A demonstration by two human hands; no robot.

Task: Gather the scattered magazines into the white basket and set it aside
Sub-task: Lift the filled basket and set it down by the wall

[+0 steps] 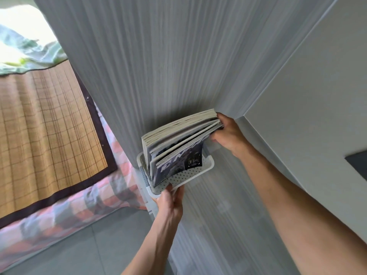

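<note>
A white perforated basket [190, 173] stands on a grey wood-grain surface against the wall. Several magazines [178, 139] stand upright in it, fanned out, with a dark cover facing me. My left hand [170, 201] grips the basket's near corner, thumb on the rim. At the magazines' upper right corner, my right hand [228, 133] holds the top edges of the stack, fingers curled round them.
A grey striped wall [158, 66] rises behind the basket. A pale cabinet side [309, 96] closes in on the right. To the left lies a bed with a bamboo mat [43, 126], a checked sheet [79, 211] and green bedding [29, 54]. Grey floor tiles [79, 253] lie below.
</note>
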